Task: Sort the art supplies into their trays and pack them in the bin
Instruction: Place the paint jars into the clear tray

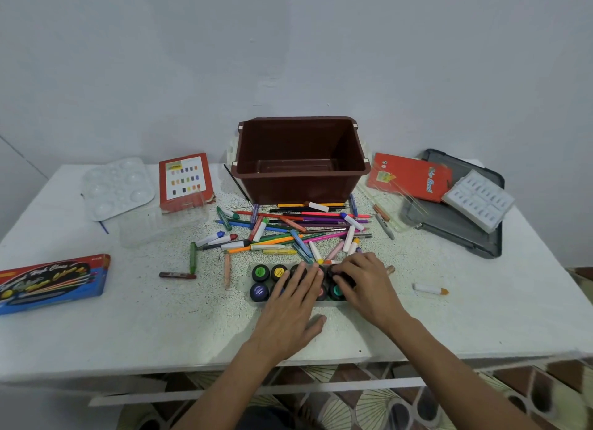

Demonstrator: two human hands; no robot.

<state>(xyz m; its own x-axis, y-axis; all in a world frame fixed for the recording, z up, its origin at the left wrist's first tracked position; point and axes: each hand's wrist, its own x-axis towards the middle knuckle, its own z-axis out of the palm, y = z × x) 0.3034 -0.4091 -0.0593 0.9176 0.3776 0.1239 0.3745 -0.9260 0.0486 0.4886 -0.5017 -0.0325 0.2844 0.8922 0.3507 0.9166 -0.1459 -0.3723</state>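
- Two hands are on the paint-pot tray [249, 296], which sits on the surface [160, 320] right in front of the person. Its long axis runs left to right.
- The left hand [288, 304] lies flat with straight fingers over the middle pots. It presses on them and grips nothing.
- The right hand [365, 288] has its fingertips curled round a dark pot [340, 275] at the tray's far right corner, apparently seating it in its slot. How deep the pot sits is hidden by the fingers.
- The green pot [260, 272], yellow pot [278, 272] and purple pot [258, 292] at the left end are uncovered and upright in their places.
- The brown bin [298, 185] stands straight ahead of the tray, open and with nothing showing inside. The heap of pens and crayons [298, 230] lies between the two.
- Judgement: the tray looks nearly full, so carrying it to the bin would mean lifting it forward over the heap. One hand at each short end would suit this, and the left would need to shift outward to reach its end.
- A loose white crayon [430, 290] lies apart to the right, nearer the right hand.
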